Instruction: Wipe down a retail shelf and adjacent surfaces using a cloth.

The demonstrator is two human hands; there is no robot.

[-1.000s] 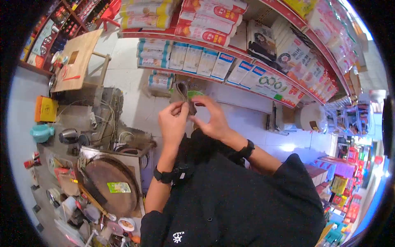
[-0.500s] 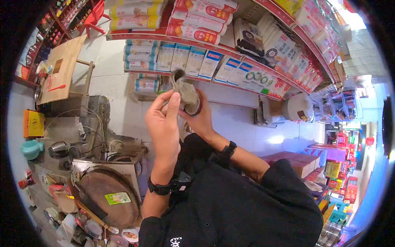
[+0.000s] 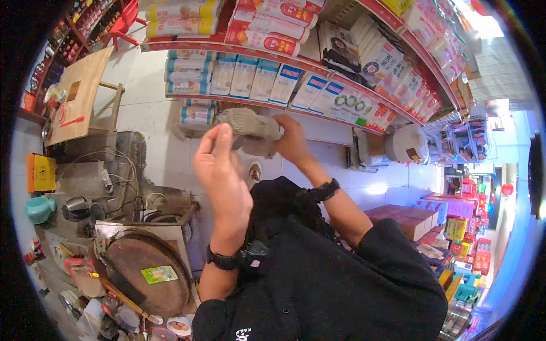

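Stretched between my hands is a greyish-beige knitted work glove (image 3: 250, 124), held up in front of the lower shelf. My left hand (image 3: 219, 162) pinches its left end between thumb and fingers. At the other end, my right hand (image 3: 293, 139) grips the glove's edge with curled fingers. Part of the glove hangs below the stretched fabric, blurred by motion.
Ahead stands a shelf (image 3: 239, 46) with packed noodles (image 3: 264, 82) and rolled packages. To the left are a wooden table (image 3: 79, 94) and a teal pot (image 3: 40, 209). A round brown board (image 3: 148, 275) carries a green packet (image 3: 159, 275). Cardboard boxes (image 3: 398, 219) sit at right.
The glove, bunched up and upright before, is now drawn out sideways. My hands have moved apart, the right one to the right and the left one slightly left.
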